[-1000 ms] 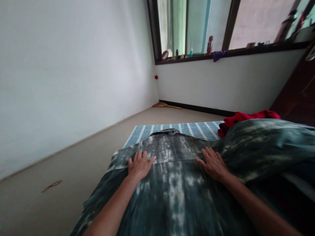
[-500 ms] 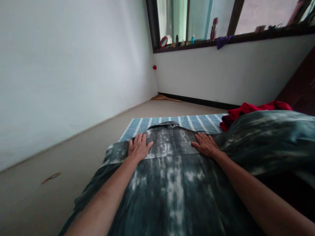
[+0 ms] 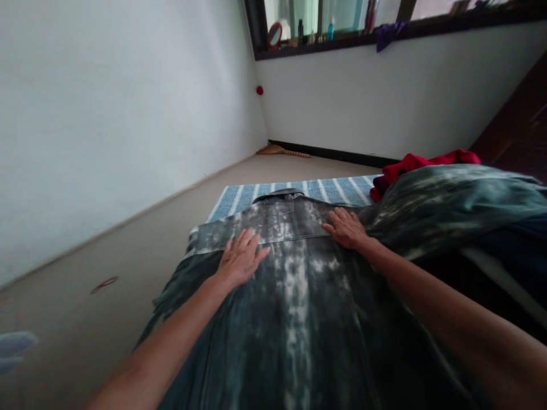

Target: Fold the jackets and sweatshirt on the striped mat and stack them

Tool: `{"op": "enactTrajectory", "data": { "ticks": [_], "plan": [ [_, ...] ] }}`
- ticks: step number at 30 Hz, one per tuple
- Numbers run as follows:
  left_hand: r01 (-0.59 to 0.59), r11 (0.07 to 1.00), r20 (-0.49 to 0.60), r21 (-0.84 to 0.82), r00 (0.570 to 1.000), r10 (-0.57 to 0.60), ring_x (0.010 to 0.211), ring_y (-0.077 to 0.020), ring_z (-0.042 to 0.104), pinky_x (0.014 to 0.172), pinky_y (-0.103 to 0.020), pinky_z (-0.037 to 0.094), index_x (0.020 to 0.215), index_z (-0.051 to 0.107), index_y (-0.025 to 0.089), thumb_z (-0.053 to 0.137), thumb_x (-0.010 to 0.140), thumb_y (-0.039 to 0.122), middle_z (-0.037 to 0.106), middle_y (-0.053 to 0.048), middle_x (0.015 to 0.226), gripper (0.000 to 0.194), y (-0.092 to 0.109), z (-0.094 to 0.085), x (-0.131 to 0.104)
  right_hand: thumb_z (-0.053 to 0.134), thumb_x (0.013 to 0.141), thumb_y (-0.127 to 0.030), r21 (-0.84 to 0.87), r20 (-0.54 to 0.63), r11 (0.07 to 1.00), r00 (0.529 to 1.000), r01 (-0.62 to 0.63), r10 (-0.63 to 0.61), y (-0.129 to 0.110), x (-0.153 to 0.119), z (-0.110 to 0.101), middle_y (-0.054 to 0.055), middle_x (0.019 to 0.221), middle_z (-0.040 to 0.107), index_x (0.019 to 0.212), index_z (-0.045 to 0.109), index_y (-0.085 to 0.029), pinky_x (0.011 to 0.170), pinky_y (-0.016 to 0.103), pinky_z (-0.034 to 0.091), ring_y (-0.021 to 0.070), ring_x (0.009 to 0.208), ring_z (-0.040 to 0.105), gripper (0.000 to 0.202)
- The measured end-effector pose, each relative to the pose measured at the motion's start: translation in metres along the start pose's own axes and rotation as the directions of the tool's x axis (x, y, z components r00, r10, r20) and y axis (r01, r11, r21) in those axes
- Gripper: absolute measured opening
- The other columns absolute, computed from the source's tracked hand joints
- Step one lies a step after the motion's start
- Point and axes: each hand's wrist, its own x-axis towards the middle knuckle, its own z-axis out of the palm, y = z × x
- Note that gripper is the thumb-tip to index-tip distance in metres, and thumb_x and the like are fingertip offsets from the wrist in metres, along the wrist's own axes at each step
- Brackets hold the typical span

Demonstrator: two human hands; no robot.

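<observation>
A dark green and white mottled denim jacket (image 3: 294, 296) lies spread with its back up, the collar at the far end. Near the seam below the yoke, on the left side, my left hand (image 3: 240, 259) is over the cloth with fingers stretched out. My right hand (image 3: 346, 228) rests flat on the yoke's right part, fingers apart. Neither hand grips anything. The right sleeve (image 3: 453, 193) runs out to the right over other clothes. Under the collar end shows a blue and white striped cloth (image 3: 239, 200).
Red clothing (image 3: 423, 164) is heaped behind the right sleeve. Bare floor and a white wall (image 3: 106, 102) lie to the left. A thin brown loop (image 3: 103, 284) is on the floor, and a broom (image 3: 273, 149) lies in the corner. The windowsill (image 3: 333, 45) holds small bottles and a mirror.
My left hand has slid toward me, from the yoke down to its seam. The right hand stays on the yoke. The camera has tilted downward, and a pale object shows at the lower left.
</observation>
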Motion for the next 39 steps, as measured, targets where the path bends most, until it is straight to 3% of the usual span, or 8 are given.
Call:
{"op": "enactTrajectory", "data": {
  "ticks": [3, 7, 14, 20, 30, 36, 39],
  "plan": [
    [-0.091, 0.995, -0.058, 0.031, 0.994, 0.093, 0.143, -0.0258, 0.019, 0.112, -0.050, 0.021, 0.140, 0.041, 0.016, 0.029, 0.093, 0.056, 0.027, -0.011, 0.154, 0.064, 0.010, 0.008, -0.059, 0.027, 0.094, -0.060, 0.007, -0.010, 0.999, 0.999, 0.049, -0.049, -0.007, -0.050, 0.004, 0.012, 0.154, 0.024, 0.145, 0.033, -0.015, 0.113, 0.042, 0.011, 0.0248, 0.142, 0.014, 0.068],
    [0.005, 0.999, -0.033, 0.048, 0.999, -0.003, 0.142, -0.0278, 0.022, 0.111, -0.053, 0.022, 0.143, 0.038, 0.016, 0.033, 0.092, 0.054, 0.029, -0.012, 0.153, 0.064, 0.009, 0.023, -0.095, 0.025, 0.096, -0.056, 0.015, 0.007, 1.000, 1.000, -0.026, 0.026, 0.004, -0.098, 0.011, 0.011, 0.154, 0.024, 0.146, 0.033, -0.015, 0.113, 0.045, 0.014, 0.0254, 0.142, 0.018, 0.065],
    [0.064, 0.998, 0.009, 0.022, 0.998, -0.064, 0.143, -0.0269, 0.020, 0.112, -0.051, 0.023, 0.143, 0.038, 0.015, 0.032, 0.094, 0.048, 0.025, -0.011, 0.154, 0.059, 0.017, 0.012, -0.117, 0.024, 0.097, -0.054, 0.025, -0.008, 0.999, 0.999, -0.033, 0.033, 0.006, -0.135, 0.004, 0.011, 0.155, 0.021, 0.147, 0.029, -0.013, 0.114, 0.039, 0.012, 0.0228, 0.143, 0.014, 0.065],
    [0.063, 0.998, -0.005, 0.009, 0.998, -0.063, 0.142, -0.0269, 0.022, 0.112, -0.052, 0.022, 0.143, 0.037, 0.016, 0.034, 0.093, 0.048, 0.026, -0.010, 0.154, 0.060, 0.018, 0.022, -0.147, 0.023, 0.096, -0.056, 0.048, 0.036, 0.996, 0.996, -0.082, 0.080, 0.002, -0.175, 0.017, 0.014, 0.154, 0.021, 0.147, 0.028, -0.008, 0.115, 0.040, 0.013, 0.0248, 0.143, 0.015, 0.070],
    [0.103, 0.994, 0.020, 0.021, 0.994, -0.104, 0.142, -0.0277, 0.022, 0.111, -0.052, 0.023, 0.144, 0.037, 0.015, 0.032, 0.093, 0.046, 0.027, -0.012, 0.153, 0.060, 0.028, 0.014, -0.153, 0.028, 0.094, -0.053, -0.027, 0.015, 0.984, 0.984, -0.179, 0.179, 0.021, -0.236, 0.017, 0.017, 0.152, 0.024, 0.144, 0.034, -0.004, 0.115, 0.042, 0.019, 0.0276, 0.141, 0.019, 0.070],
    [0.124, 0.992, 0.060, 0.030, 0.990, -0.126, 0.143, -0.0263, 0.018, 0.112, -0.051, 0.020, 0.145, 0.033, 0.015, 0.029, 0.094, 0.046, 0.022, -0.010, 0.155, 0.060, 0.033, 0.011, -0.157, 0.030, 0.094, -0.056, -0.002, 0.017, 0.999, 0.999, -0.044, 0.045, 0.020, -0.269, 0.020, 0.008, 0.153, 0.023, 0.146, 0.034, -0.013, 0.116, 0.043, 0.015, 0.0237, 0.142, 0.017, 0.067],
    [0.138, 0.990, 0.059, 0.019, 0.989, -0.139, 0.143, -0.0266, 0.018, 0.113, -0.051, 0.020, 0.145, 0.033, 0.014, 0.030, 0.094, 0.045, 0.024, -0.011, 0.155, 0.060, 0.035, 0.010, -0.161, 0.030, 0.094, -0.055, 0.018, 0.060, 0.997, 0.996, -0.073, 0.072, 0.014, -0.267, 0.014, 0.011, 0.152, 0.028, 0.144, 0.038, -0.011, 0.116, 0.044, 0.017, 0.0252, 0.141, 0.021, 0.067]
  ]
}}
